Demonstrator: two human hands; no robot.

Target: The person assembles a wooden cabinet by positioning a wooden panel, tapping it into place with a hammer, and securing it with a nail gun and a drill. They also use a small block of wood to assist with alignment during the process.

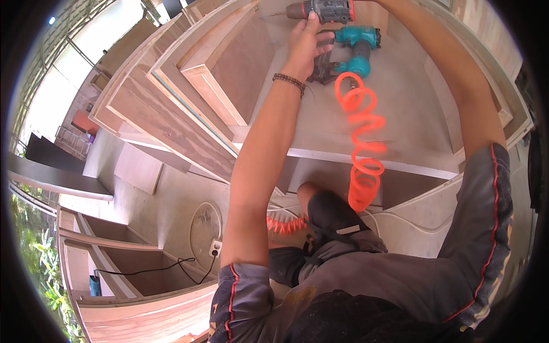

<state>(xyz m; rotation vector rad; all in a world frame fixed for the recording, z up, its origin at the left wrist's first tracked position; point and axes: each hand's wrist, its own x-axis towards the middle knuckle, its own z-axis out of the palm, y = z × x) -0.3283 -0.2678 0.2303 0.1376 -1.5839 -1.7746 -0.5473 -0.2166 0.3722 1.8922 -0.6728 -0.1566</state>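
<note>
A cordless drill (329, 11) with a dark body, red trim and a long thin bit points left at the top of the view. My left hand (306, 46) reaches up to it, thumb against its collar and fingers apart just below, not wrapped round it. A teal and black air nailer (359, 50) lies on the pale wooden panel (320, 123) beside those fingers. From the nailer's handle runs a coiled orange air hose (366, 128). My right arm stretches up past the top edge near the drill's rear, which hides my right hand.
Wooden cabinet frames (220, 74) stand at the left of the panel. Another open wooden cabinet (114, 231) sits at the lower left, with a black cord across it leading to a white socket (215, 247). A loose board (138, 167) and white cables lie on the floor.
</note>
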